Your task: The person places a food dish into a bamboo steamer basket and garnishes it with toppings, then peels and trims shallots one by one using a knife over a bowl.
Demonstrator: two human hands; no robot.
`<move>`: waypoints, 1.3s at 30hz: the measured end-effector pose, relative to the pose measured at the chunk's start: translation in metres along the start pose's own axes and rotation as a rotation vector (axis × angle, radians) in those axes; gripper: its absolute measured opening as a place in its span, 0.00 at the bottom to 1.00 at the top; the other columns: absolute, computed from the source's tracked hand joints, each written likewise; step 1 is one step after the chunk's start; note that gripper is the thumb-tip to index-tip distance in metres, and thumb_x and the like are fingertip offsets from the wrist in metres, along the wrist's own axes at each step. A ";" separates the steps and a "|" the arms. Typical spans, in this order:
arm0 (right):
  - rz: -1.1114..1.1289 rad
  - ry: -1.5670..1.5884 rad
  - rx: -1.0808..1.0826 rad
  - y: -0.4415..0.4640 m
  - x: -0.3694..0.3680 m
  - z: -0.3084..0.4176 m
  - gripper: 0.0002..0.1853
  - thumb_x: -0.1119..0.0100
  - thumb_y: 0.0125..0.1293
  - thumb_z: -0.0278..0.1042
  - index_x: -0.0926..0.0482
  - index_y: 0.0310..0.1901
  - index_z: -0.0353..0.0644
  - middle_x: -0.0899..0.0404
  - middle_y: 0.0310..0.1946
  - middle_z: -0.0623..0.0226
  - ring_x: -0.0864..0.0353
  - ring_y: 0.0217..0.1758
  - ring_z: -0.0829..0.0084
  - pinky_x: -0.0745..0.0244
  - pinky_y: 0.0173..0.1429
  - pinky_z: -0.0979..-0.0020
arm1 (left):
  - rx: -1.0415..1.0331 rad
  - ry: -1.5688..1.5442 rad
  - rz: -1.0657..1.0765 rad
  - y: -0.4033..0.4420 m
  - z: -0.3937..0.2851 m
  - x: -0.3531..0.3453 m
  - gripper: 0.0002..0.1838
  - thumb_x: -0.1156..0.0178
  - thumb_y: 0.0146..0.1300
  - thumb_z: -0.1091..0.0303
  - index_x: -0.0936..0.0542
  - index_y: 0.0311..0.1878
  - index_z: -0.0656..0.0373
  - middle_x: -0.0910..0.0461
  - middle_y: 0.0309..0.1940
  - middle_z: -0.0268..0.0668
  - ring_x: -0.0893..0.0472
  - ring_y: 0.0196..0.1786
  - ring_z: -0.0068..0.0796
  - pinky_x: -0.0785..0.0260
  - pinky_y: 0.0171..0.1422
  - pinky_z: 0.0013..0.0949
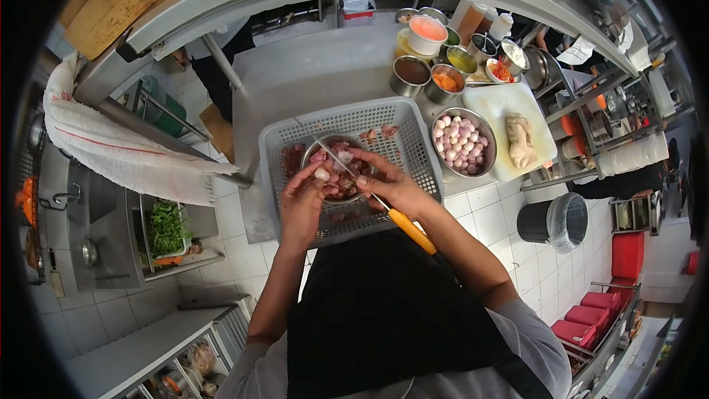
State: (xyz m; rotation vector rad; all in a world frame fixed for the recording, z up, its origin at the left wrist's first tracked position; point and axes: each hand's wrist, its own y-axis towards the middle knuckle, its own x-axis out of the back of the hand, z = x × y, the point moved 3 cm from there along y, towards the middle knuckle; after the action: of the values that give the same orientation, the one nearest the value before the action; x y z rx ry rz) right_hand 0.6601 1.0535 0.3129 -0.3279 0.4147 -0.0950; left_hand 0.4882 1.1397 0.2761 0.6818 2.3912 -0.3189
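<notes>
My left hand (301, 203) is closed around a small peeled shallot (322, 174), its fingertips over a metal bowl (359, 145). My right hand (395, 191) grips a long thin knife by the blade's base; its yellow handle (412, 231) sticks out below the palm, toward my forearm. The blade (309, 131) slants up and left across the bowl. Reddish shallots and skins (341, 188) lie in this bowl, which sits inside a grey perforated plastic basket (410, 109). Scraps of skin (388, 131) are scattered in the basket. Just right stands a bowl of peeled shallots (461, 140).
Beside the shallot bowl, a white cutting board (484, 100) carries a pale piece of meat (520, 140). Sauce pots (411, 74) and bottles (501, 26) crowd the steel table's back right. A towel (125, 140) hangs at left; a bin (550, 222) stands right.
</notes>
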 end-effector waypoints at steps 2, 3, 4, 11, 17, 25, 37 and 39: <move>0.084 -0.057 0.059 0.001 -0.005 -0.002 0.34 0.35 0.69 0.40 0.38 0.74 0.50 0.28 0.30 0.73 0.31 0.29 0.82 0.35 0.32 0.78 | -0.006 0.033 -0.020 0.001 0.001 0.003 0.17 0.44 0.71 0.79 0.25 0.62 0.67 0.19 0.54 0.46 0.16 0.49 0.33 0.21 0.52 0.35; 0.075 -0.101 0.046 -0.003 -0.007 0.001 0.35 0.35 0.69 0.39 0.39 0.74 0.51 0.27 0.29 0.73 0.30 0.30 0.82 0.35 0.32 0.77 | -0.006 0.033 -0.020 0.001 0.001 0.002 0.17 0.44 0.71 0.79 0.25 0.62 0.67 0.19 0.54 0.46 0.16 0.49 0.33 0.21 0.52 0.35; 0.075 -0.101 0.045 -0.004 -0.010 0.003 0.35 0.35 0.69 0.39 0.39 0.74 0.51 0.27 0.29 0.73 0.30 0.30 0.82 0.35 0.32 0.77 | -0.023 0.037 -0.046 0.000 0.001 0.002 0.17 0.43 0.70 0.80 0.24 0.61 0.67 0.18 0.52 0.45 0.16 0.49 0.33 0.21 0.52 0.35; 0.169 -0.168 0.075 -0.008 -0.021 0.006 0.30 0.38 0.71 0.37 0.35 0.73 0.51 0.26 0.32 0.75 0.29 0.33 0.83 0.33 0.35 0.78 | -0.038 0.064 -0.068 -0.004 0.001 -0.004 0.10 0.42 0.69 0.80 0.21 0.53 0.64 0.18 0.53 0.45 0.17 0.51 0.31 0.23 0.52 0.34; 0.183 -0.065 0.038 -0.006 -0.018 0.002 0.27 0.38 0.71 0.37 0.32 0.71 0.51 0.26 0.31 0.75 0.30 0.30 0.83 0.35 0.33 0.78 | -0.042 -0.106 -0.058 -0.004 0.006 -0.008 0.12 0.39 0.67 0.80 0.22 0.53 0.66 0.16 0.47 0.45 0.16 0.46 0.33 0.22 0.49 0.34; 0.124 0.044 -0.014 0.001 -0.002 0.000 0.25 0.39 0.72 0.41 0.28 0.69 0.49 0.28 0.31 0.74 0.30 0.31 0.83 0.36 0.30 0.79 | -0.027 -0.045 -0.035 -0.005 0.002 -0.005 0.14 0.43 0.69 0.80 0.22 0.57 0.66 0.17 0.49 0.47 0.16 0.48 0.36 0.22 0.50 0.35; 0.000 0.002 -0.068 0.000 0.028 -0.006 0.29 0.36 0.69 0.43 0.31 0.70 0.52 0.27 0.32 0.74 0.32 0.26 0.83 0.37 0.28 0.81 | 0.008 0.119 -0.206 -0.005 -0.001 0.022 0.13 0.43 0.70 0.76 0.23 0.56 0.67 0.18 0.47 0.44 0.16 0.46 0.35 0.22 0.49 0.34; -0.024 0.075 -0.043 -0.009 0.051 -0.004 0.28 0.36 0.70 0.42 0.31 0.69 0.52 0.28 0.31 0.74 0.32 0.25 0.83 0.37 0.28 0.81 | 0.012 0.188 -0.213 -0.004 0.001 0.013 0.13 0.43 0.71 0.76 0.23 0.56 0.67 0.18 0.48 0.44 0.16 0.47 0.34 0.22 0.48 0.32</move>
State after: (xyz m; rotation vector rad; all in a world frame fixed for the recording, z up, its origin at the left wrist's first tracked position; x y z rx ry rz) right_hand 0.7047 1.0353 0.2927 -0.3725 0.4873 -0.1219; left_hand 0.4776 1.1406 0.2676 0.4801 2.6503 -0.3727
